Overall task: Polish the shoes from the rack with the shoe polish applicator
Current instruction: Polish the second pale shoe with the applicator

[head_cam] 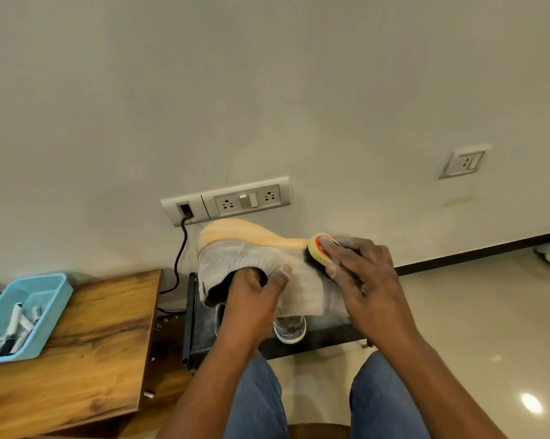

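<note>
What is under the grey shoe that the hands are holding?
Under the grey shoe a dark rack shows, with another shoe on it. The left hand covers the rest.

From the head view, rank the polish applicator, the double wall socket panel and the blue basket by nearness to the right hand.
1. Polish applicator: in the right hand's grip.
2. Double wall socket panel: on the wall, up-left.
3. Blue basket: far left, on the wooden table.
</note>
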